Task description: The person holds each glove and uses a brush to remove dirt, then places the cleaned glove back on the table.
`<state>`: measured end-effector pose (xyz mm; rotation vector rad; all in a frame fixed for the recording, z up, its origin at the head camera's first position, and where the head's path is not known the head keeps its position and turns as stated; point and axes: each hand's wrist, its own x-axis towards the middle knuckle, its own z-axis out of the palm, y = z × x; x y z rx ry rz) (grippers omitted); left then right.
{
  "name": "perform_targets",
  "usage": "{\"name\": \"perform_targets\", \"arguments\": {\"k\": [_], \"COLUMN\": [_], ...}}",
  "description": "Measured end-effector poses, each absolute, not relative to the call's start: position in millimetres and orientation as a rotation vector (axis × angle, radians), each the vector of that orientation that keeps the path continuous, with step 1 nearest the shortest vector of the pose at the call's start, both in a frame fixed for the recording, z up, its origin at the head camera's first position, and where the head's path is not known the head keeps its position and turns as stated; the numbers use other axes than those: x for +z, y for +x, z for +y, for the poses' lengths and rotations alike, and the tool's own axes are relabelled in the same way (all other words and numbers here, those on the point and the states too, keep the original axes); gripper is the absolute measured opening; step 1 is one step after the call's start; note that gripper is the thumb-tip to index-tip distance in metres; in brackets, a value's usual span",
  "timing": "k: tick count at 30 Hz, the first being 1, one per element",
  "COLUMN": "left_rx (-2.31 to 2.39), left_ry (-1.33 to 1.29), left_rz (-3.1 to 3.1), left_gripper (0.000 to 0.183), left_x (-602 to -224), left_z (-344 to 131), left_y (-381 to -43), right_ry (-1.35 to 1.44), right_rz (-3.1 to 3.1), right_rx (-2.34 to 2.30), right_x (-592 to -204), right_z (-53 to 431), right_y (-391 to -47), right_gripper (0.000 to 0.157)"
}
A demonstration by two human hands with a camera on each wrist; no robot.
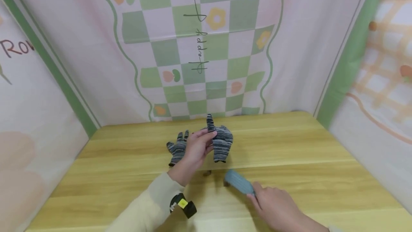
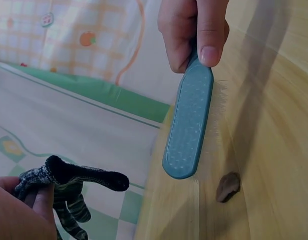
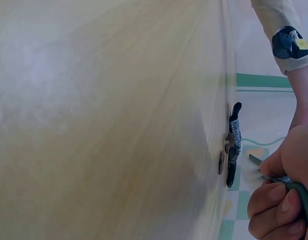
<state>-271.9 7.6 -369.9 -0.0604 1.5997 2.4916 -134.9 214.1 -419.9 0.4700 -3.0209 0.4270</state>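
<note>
My left hand pinches a black-and-grey striped knit glove between thumb and fingers, lifted over the table, its cuff hanging down in the head view. A blue brush with pale bristles is gripped by its handle in my right hand. The brush head is above the tabletop, bristles facing the wood, to the near right of the glove. A second matching glove lies on the table just left of my left hand, which partly covers it. Near the brush head sits a small brown lump.
Another small brown lump lies on the wooden table, below my left hand in the head view. Printed fabric curtains stand behind the table and along both sides. A black device with a yellow label is strapped on the left wrist.
</note>
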Motion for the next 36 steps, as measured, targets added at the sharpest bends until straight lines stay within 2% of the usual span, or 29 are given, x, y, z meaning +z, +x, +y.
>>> {"name": "perform_targets", "arguments": {"k": [7,23,31,36], "left_rx": [2.472,2.480,2.432,2.382], "left_ry": [-0.050,-0.089,-0.104,-0.141], "left_rz": [1.615,1.593,1.648,1.703], "left_gripper": [0.054,0.026,0.024,0.033], "left_x": [-373.2,-380.9,-394.0,-401.7], "left_z": [26.8,60.0,68.1,72.1], "left_y": [-279.9,-309.1,-318.5,-324.1], "right_ry": [0.485,0.465,0.492,0.505], "right_rz": [-3.003,-2.993,-2.991,-2.997], "right_rx": [0.430,0.409,0.437,0.445], "right_x": [-423.1,-422.5,-423.2,-422.6], "right_z": [217.5,220.6,223.9,225.4], "right_y": [-131.1,-124.7,-123.5,-122.9], "right_gripper": [0.021,0.023,0.023,0.024]}}
